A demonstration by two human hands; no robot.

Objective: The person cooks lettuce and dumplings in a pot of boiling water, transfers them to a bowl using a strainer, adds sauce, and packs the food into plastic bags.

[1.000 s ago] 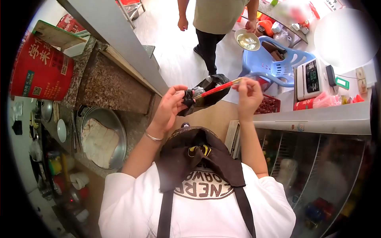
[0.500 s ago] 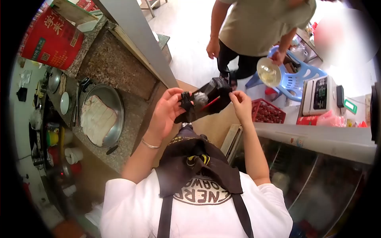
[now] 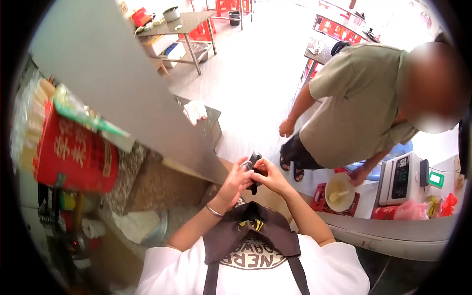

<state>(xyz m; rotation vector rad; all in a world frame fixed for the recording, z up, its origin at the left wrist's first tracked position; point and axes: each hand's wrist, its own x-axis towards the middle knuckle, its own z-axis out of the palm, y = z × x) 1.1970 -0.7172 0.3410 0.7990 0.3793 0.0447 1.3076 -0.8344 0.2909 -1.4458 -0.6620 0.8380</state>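
Observation:
A crumpled black plastic bag [image 3: 255,169] is bunched up between my two hands in front of my apron. My left hand [image 3: 238,181], with a bangle on the wrist, has its fingers closed around the bag's left side. From the right, my right hand [image 3: 269,176] pinches the same bag, its fingers nearly touching those of my left hand. Part of the bag is hidden behind my fingers. The red stick-like item seen earlier does not show.
A person in a drab shirt [image 3: 354,98] stands at the right, holding a bowl [image 3: 339,192] over a red crate. A scale [image 3: 397,178] sits on the right counter. At left are a red bucket [image 3: 73,152], a grey partition [image 3: 118,83] and a metal pan [image 3: 158,228].
My hands have come together and the spread bag is now bunched between them. The view has tilted up toward the room. The other person has come closer on the right with the bowl.

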